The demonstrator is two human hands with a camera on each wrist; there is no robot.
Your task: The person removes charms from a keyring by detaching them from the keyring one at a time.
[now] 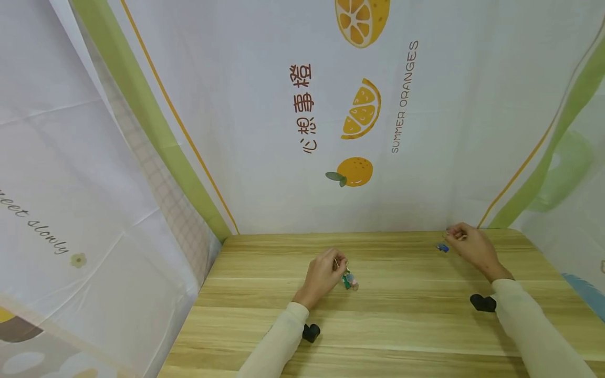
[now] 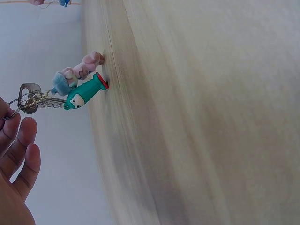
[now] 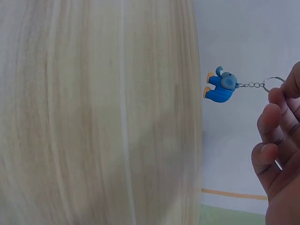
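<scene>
Near the middle of the table, my left hand (image 1: 322, 275) pinches a metal key ring between thumb and finger. From it hang a silver key (image 2: 30, 97), a green figure charm (image 2: 86, 93) with a red base, and a pink-and-blue charm (image 2: 80, 71); in the left wrist view the charms dangle close over the wood. Toward the far right corner, my right hand (image 1: 475, 251) holds a thin split ring by its fingertips. A blue elephant keychain (image 3: 220, 89) with orange feet hangs from that ring on a short chain. The two hands are well apart.
Light wood-grain table (image 1: 387, 325) lies under both hands. A white cloth (image 1: 264, 157) printed with oranges rises along its back edge, with more cloth at the sides. Black camera pieces (image 1: 482, 303) sit at both wrists.
</scene>
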